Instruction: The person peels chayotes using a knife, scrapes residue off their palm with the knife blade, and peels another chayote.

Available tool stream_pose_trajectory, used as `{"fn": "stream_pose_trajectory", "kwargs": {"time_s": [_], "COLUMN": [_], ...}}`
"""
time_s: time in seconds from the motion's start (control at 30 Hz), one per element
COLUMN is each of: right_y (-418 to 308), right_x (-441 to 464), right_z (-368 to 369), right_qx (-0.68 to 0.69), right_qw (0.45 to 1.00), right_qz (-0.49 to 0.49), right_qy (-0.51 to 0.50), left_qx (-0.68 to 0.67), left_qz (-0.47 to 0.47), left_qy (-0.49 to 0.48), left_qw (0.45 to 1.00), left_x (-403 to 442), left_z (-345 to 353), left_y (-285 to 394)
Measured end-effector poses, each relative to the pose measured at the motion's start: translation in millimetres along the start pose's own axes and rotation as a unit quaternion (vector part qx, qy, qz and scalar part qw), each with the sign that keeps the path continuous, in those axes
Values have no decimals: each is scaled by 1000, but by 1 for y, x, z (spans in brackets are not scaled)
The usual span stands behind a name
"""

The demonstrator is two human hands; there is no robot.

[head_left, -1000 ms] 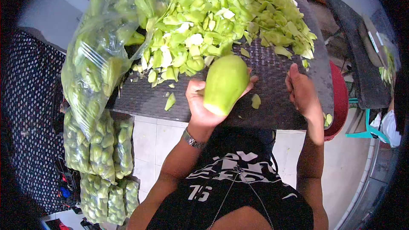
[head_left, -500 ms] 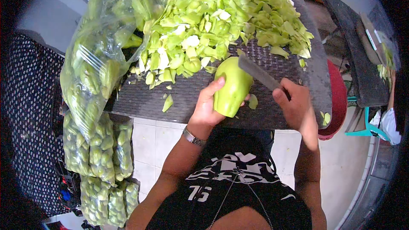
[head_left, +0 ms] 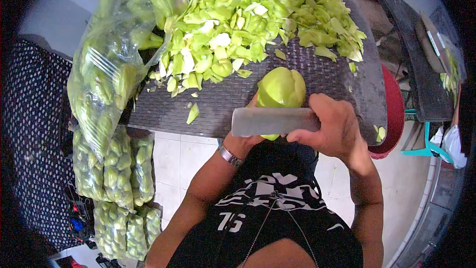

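Observation:
A pale green chayote (head_left: 280, 88) is in my left hand (head_left: 244, 144), held over the near edge of the woven dark table (head_left: 173, 111). Much of that hand is hidden behind the blade, though its fingers wrap the chayote's left side and underside. My right hand (head_left: 338, 128) grips a broad-bladed knife (head_left: 271, 122), its handle covered by my fingers. The blade lies level across the near part of the chayote, pointing left; whether it touches the skin I cannot tell. Beyond my hands spreads a large heap of green peelings (head_left: 248, 25).
A clear plastic bag of chayotes (head_left: 106, 74) slumps over the table's left side. Below it stand several smaller packed bags (head_left: 116, 171). To the right are a red tub (head_left: 391, 114), a teal stool (head_left: 427, 144) and a dark table (head_left: 421, 69).
The knife has swung from the chayote's far end to lie across its near part. The chayote has tipped and turned in my left hand; my right hand has come closer.

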State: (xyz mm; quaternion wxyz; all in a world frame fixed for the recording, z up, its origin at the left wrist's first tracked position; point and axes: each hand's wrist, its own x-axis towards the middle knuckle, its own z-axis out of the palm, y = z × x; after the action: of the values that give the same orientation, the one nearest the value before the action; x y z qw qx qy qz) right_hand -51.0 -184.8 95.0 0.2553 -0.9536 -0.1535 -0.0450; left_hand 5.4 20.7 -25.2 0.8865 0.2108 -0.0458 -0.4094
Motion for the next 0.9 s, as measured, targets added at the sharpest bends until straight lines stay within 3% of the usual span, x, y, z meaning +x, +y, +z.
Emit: {"fn": "stream_pose_trajectory", "kwargs": {"time_s": [0.03, 0.2, 0.3, 0.4, 0.47, 0.57, 0.6, 0.8, 0.9], "right_y": [1, 3, 2, 2, 7, 54, 59, 35, 28], "right_x": [0, 0, 2, 4, 7, 19, 18, 23, 30], "right_z": [4, 3, 2, 2, 2, -3, 1, 9, 12], "right_qx": [6, -16, -29, -39, -46, 0, 16, -4, 58], "right_qw": [1000, 999, 998, 997, 996, 996, 995, 996, 998], "right_qz": [-13, -40, -51, -61, -80, 77, 86, 66, -7], "right_qy": [13, 5, 19, 18, 20, -37, -37, -59, 1], "left_qx": [-48, 94, 66, 130, 150, 77, 70, 103, 119], "left_qz": [-21, 49, 50, 90, 83, 16, 20, -14, -7], "left_qy": [27, -78, -53, -69, -40, 1, 7, 36, 28], "left_qw": [998, 991, 995, 985, 984, 997, 997, 994, 992], "left_x": [3, 14, 4, 12, 2, -12, -9, -17, -12], "left_z": [1, 5, 22, 17, 15, 15, 11, 14, 18], "left_y": [2, 11, 11, 12, 12, 17, 18, 17, 7]}}
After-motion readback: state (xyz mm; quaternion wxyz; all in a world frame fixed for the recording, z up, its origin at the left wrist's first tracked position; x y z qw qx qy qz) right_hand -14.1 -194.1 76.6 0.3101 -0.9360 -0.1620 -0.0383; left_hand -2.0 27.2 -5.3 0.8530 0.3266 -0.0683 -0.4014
